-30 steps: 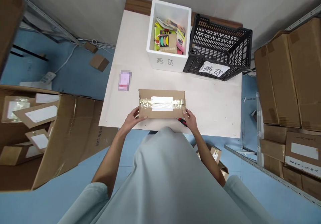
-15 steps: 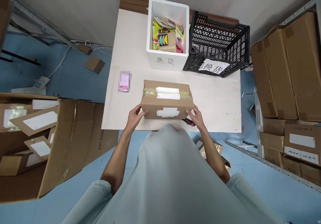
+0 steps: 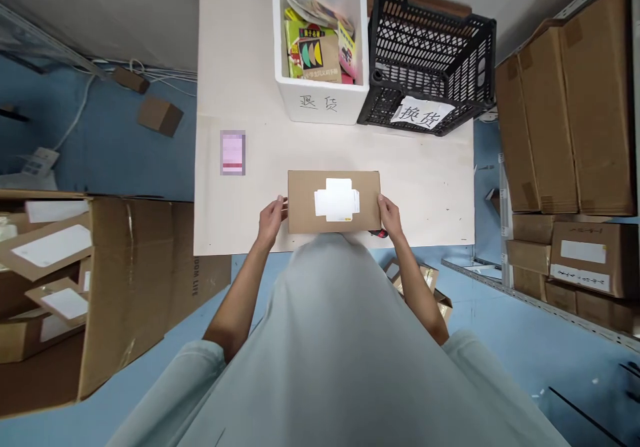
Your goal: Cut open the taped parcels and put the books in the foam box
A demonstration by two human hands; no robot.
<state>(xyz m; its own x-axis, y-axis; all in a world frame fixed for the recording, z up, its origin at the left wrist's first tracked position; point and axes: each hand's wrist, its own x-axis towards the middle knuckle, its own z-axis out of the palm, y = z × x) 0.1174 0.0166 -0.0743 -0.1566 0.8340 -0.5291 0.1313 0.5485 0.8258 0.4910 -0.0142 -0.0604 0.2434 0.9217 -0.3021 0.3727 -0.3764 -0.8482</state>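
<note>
Between my hands is a brown cardboard box (image 3: pixel 302 201) with a white cross-shaped label (image 3: pixel 337 200) on the side that faces me. My left hand (image 3: pixel 273 221) grips its left end, and my right hand (image 3: pixel 390 216) grips the right end with the thumb at the front edge. The box is at the near side of the white table (image 3: pixel 425 193), in front of my shirt. A red and black tool (image 3: pixel 380 233) shows partly below the box's right corner, close to my right hand; most of it is hidden.
A white foam bin (image 3: pixel 320 103) of books and a black plastic crate (image 3: pixel 435 80) stand at the back. A blurred pink item (image 3: pixel 233 153) lies on the left. On the floor, a large carton (image 3: pixel 135 287) holds parcels; shelves with cartons (image 3: pixel 595 113) stand at right.
The box has been tilted, so its labelled side now faces up toward me and the taped face is out of sight. Both hands still hold its ends. My view has shifted slightly.
</note>
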